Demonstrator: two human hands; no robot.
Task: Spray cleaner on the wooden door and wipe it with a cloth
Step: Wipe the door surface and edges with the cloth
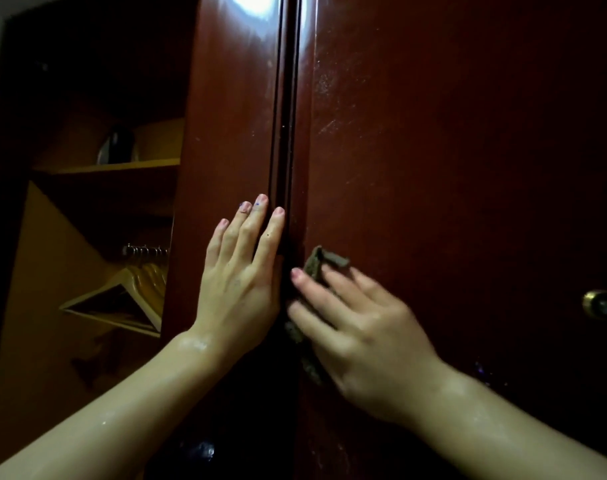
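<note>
A person's left hand [241, 271] lies flat, fingers straight and pointing up, against a glossy red-brown wooden panel [233, 109] just left of a dark vertical groove, forearm reaching up from the lower left. The right hand [359, 336], slightly blurred, presses a dark crumpled cloth [321, 263] with spread, extended fingers against the wooden door [451, 150] just right of that groove, the cloth showing above and below the fingers. A brass knob [601, 304] sits at the door's right edge; left, an open wardrobe holds wooden hangers [122, 299] below a shelf [111, 167].
</note>
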